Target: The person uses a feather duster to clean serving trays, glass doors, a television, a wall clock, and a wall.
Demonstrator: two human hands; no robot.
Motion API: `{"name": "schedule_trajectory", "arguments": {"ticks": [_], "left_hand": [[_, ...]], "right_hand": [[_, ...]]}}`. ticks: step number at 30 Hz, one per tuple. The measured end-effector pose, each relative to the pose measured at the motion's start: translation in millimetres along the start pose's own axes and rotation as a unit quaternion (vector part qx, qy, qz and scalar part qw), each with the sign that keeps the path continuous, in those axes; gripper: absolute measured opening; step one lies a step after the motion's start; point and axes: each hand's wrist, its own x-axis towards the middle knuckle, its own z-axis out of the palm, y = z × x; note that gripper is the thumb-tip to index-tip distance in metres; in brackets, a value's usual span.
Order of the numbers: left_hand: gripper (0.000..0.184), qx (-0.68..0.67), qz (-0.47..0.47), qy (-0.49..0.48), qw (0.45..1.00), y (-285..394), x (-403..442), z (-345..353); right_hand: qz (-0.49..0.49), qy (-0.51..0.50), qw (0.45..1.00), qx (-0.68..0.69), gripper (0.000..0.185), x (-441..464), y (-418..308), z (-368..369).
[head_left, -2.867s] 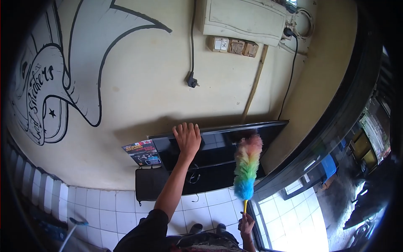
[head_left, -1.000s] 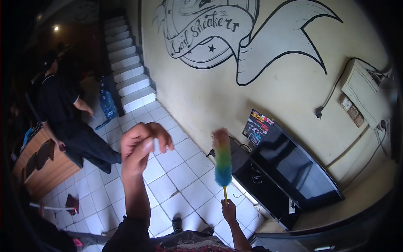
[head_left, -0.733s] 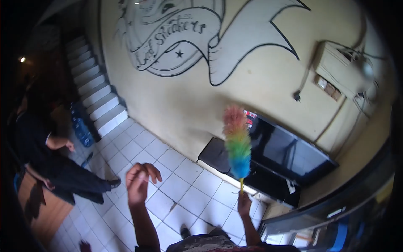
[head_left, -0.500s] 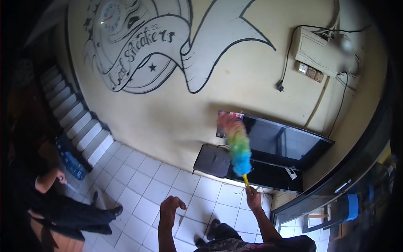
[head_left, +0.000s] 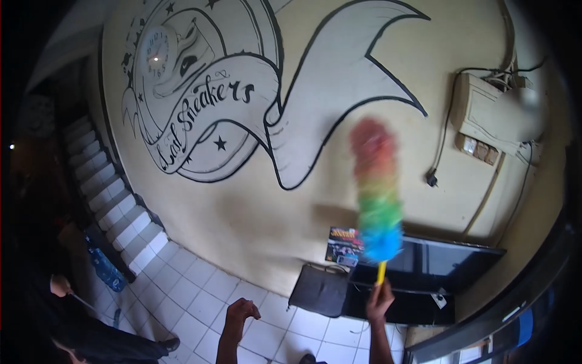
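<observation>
My right hand (head_left: 380, 301) grips the yellow handle of a rainbow-coloured feather duster (head_left: 379, 203). The duster points upward, its red tip blurred in front of the cream wall and its blue base overlapping the left part of a flat television (head_left: 454, 265). My left hand (head_left: 241, 310) hangs over the floor with its fingers curled in and no object visible in it. A dark flat case-like thing (head_left: 319, 290) lies between my hands, farther off by the wall. Behind it stands a printed poster or box (head_left: 342, 246).
White floor tiles (head_left: 212, 291) run to stairs (head_left: 124, 209) on the left. A large blue bottle (head_left: 104, 267) lies there near a person in dark clothes (head_left: 115, 340) holding a thin stick. Upper right, a wall box (head_left: 488, 109) has a plug (head_left: 431, 177) dangling from its cables.
The duster has swung up and right, from beside the television's left end to upright before the wall. My view has tilted upward. The other person's hand has moved lower and left.
</observation>
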Motion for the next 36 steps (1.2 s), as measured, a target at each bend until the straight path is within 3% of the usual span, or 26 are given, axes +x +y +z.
{"name": "schedule_trajectory", "arguments": {"ticks": [2, 4, 5, 7, 8, 10, 11, 13, 14, 16, 17, 20, 21, 23, 24, 26, 28, 29, 30, 33, 35, 36], "left_hand": [[0.019, -0.02, 0.014, -0.001, 1.0, 5, 24, 5], [0.019, -0.01, 0.02, -0.006, 1.0, 8, 41, 14], [0.019, -0.007, 0.019, -0.02, 1.0, 5, 48, 14], [0.018, -0.033, -0.019, -0.045, 0.998, -7, 65, 10], [0.018, -0.043, -0.039, -0.057, 0.997, -13, 74, 6], [0.02, -0.037, -0.064, -0.074, 0.995, -18, 89, 1], [0.02, -0.04, -0.063, -0.08, 0.994, -18, 95, -3], [0.021, -0.049, -0.054, -0.105, 0.992, -22, 110, -22], [0.021, -0.023, -0.052, -0.106, 0.993, -17, 116, -32], [0.021, -0.026, -0.055, -0.084, 0.995, -5, 124, -58], [0.021, -0.027, -0.058, -0.085, 0.994, -6, 127, -75], [0.02, -0.089, -0.053, -0.041, 0.994, -11, 136, -140], [0.02, -0.1, -0.059, 0.001, 0.993, -11, 139, -163], [0.019, -0.106, -0.049, 0.063, 0.991, -6, 144, -206], [0.019, -0.1, -0.034, 0.081, 0.991, -3, 146, -227], [0.023, -0.082, -0.035, 0.109, 0.99, 11, 154, -259], [0.024, -0.084, -0.036, 0.103, 0.99, 30, 163, -279], [0.024, -0.085, -0.037, 0.103, 0.99, 37, 170, -286], [0.024, -0.084, -0.034, 0.103, 0.991, 42, 178, -293], [0.024, -0.076, -0.03, 0.104, 0.991, 50, 199, -312], [0.024, -0.074, -0.023, 0.106, 0.991, 52, 220, -320], [0.024, -0.076, -0.02, 0.114, 0.99, 50, 229, -322]], "right_hand": [[0.042, 0.036, 0.994, 0.096, 0.02, 70, -19, 22], [0.058, 0.062, 0.992, 0.098, 0.023, 150, -51, 49], [0.003, 0.056, 0.994, 0.095, 0.022, 186, -45, 66], [0.09, -0.035, 0.984, 0.147, 0.023, 237, -95, 98], [0.045, -0.081, 0.993, 0.066, 0.019, 259, -94, 119], [-0.155, -0.13, 0.965, -0.167, 0.017, 290, -61, 164], [-0.163, -0.132, 0.964, -0.163, 0.017, 300, -54, 175], [-0.312, -0.218, 0.874, -0.303, 0.016, 318, -48, 204], [-0.312, -0.248, 0.834, -0.382, 0.018, 324, -63, 214], [-0.373, -0.198, 0.811, -0.406, 0.016, 341, -76, 242], [-0.389, -0.162, 0.834, -0.357, 0.016, 354, -78, 256], [-0.249, -0.007, 0.949, -0.194, 0.02, 353, -128, 306], [-0.246, -0.005, 0.949, -0.197, 0.02, 348, -137, 328], [-0.203, 0.065, 0.976, -0.033, 0.021, 334, -153, 374], [-0.203, 0.008, 0.978, -0.051, 0.025, 320, -167, 387], [-0.292, -0.087, 0.942, -0.14, 0.026, 308, -151, 418], [-0.402, -0.212, 0.837, -0.306, 0.03, 294, -146, 431], [-0.408, -0.28, 0.772, -0.4, 0.032, 288, -150, 434], [-0.408, -0.282, 0.77, -0.401, 0.032, 288, -155, 437], [-0.502, -0.258, 0.684, -0.463, 0.038, 303, -159, 444], [-0.522, -0.142, 0.776, -0.323, 0.038, 332, -163, 439], [-0.458, -0.106, 0.823, -0.319, 0.038, 336, -179, 432]]}}
